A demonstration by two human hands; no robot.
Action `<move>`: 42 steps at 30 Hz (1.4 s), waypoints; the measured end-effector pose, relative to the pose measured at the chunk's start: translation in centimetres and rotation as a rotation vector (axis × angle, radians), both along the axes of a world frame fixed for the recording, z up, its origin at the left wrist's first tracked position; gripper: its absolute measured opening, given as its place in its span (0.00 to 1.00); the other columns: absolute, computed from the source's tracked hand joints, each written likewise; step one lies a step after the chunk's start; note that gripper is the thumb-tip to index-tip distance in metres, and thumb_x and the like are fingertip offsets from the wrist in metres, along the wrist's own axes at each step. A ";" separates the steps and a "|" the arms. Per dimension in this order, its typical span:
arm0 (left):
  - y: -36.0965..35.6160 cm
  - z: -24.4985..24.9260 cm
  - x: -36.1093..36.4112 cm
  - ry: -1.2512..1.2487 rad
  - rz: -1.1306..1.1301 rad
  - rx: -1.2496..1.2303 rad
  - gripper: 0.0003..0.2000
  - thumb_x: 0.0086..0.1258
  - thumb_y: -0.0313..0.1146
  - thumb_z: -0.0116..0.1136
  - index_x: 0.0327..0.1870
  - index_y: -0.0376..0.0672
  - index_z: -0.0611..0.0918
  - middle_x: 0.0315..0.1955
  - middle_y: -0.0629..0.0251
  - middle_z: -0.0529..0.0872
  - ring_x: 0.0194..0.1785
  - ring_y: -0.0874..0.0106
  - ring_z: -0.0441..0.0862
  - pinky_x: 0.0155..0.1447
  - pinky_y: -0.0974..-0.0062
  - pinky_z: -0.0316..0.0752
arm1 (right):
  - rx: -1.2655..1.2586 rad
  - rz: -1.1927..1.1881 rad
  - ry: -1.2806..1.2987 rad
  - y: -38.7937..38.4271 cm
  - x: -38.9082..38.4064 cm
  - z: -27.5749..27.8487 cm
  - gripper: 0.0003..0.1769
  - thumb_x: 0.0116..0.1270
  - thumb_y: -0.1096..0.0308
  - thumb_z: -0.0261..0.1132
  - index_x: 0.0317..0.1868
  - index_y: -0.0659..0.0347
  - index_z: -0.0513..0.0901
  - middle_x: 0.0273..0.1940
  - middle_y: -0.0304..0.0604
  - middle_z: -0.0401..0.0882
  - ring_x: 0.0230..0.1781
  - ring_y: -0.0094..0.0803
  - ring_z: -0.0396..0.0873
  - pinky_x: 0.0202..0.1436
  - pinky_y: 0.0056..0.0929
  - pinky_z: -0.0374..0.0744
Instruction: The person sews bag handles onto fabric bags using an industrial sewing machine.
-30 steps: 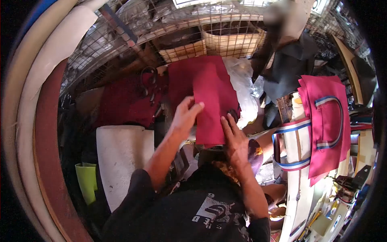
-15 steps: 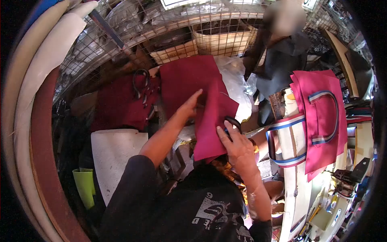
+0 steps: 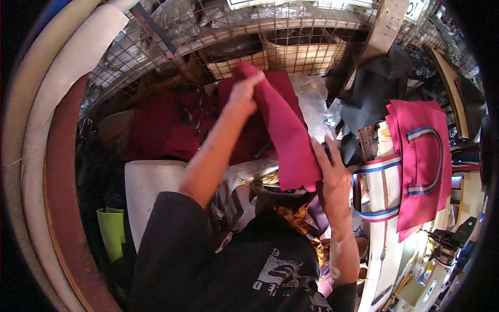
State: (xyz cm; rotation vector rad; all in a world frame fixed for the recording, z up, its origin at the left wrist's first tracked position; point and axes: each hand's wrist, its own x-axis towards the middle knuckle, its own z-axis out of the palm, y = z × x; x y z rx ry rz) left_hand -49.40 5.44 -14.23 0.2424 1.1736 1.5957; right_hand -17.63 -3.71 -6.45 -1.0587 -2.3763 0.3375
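My left hand (image 3: 244,96), blurred by motion, is closed on the far end of a magenta sheet (image 3: 291,138) of fabric or leather-like material. The sheet is raised and slants down toward me. At its near right edge is my right hand (image 3: 333,174), fingers partly extended around a small black looped handle (image 3: 326,148) that looks like that of scissors; the blades are hidden. Beneath the raised sheet lies another dark red sheet (image 3: 285,86). More dark red pieces (image 3: 156,125) with dark straps or strips lie to the left.
Magenta bag panels (image 3: 429,208) with striped handles lie on a pale bench at right. Left stand large rolls (image 3: 75,67) and a white roll (image 3: 156,179). Wire mesh (image 3: 306,34) runs along the back, with clear plastic (image 3: 311,99) before it. Tools lie at lower right.
My left hand has swung up and away, lifting the far end of the magenta sheet. My right hand has shifted right with the black handle. The view has turned slightly.
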 end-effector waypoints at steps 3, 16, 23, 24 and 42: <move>-3.9 11.1 -4.4 0.199 0.132 0.016 0.18 0.65 0.42 0.72 0.51 0.42 0.86 0.50 0.60 0.90 0.49 0.64 0.88 0.58 0.62 0.80 | 0.046 0.117 0.164 1.4 -4.3 3.1 0.35 0.62 0.81 0.59 0.70 0.45 0.78 0.70 0.60 0.72 0.55 0.55 0.84 0.56 0.43 0.84; -34.9 -1.0 -34.7 0.404 0.784 -0.447 0.28 0.66 0.38 0.72 0.66 0.40 0.78 0.58 0.56 0.84 0.59 0.55 0.83 0.65 0.52 0.78 | -0.139 0.365 0.153 -0.5 -8.4 -0.7 0.40 0.68 0.73 0.61 0.79 0.41 0.63 0.76 0.56 0.62 0.68 0.52 0.74 0.68 0.47 0.73; -32.4 -0.2 -35.1 1.463 0.615 -0.744 0.15 0.69 0.35 0.63 0.51 0.36 0.82 0.50 0.56 0.85 0.53 0.61 0.82 0.59 0.62 0.77 | -0.177 -0.022 0.173 -2.9 6.7 0.2 0.22 0.67 0.74 0.69 0.62 0.61 0.81 0.60 0.55 0.80 0.56 0.53 0.83 0.58 0.42 0.83; -29.1 2.7 -31.2 1.530 0.430 -0.617 0.12 0.71 0.31 0.61 0.50 0.34 0.82 0.50 0.57 0.84 0.53 0.64 0.82 0.61 0.66 0.77 | -0.204 -0.077 0.205 -3.6 8.6 0.6 0.21 0.68 0.72 0.69 0.62 0.61 0.81 0.58 0.54 0.81 0.55 0.51 0.83 0.58 0.40 0.83; 1.0 6.6 27.8 1.238 -0.506 0.789 0.05 0.70 0.21 0.61 0.45 0.36 0.83 0.45 0.57 0.87 0.46 0.66 0.86 0.51 0.70 0.80 | 0.241 -0.658 -0.258 2.3 20.2 0.5 0.23 0.64 0.71 0.66 0.60 0.65 0.79 0.58 0.50 0.79 0.63 0.47 0.76 0.64 0.45 0.77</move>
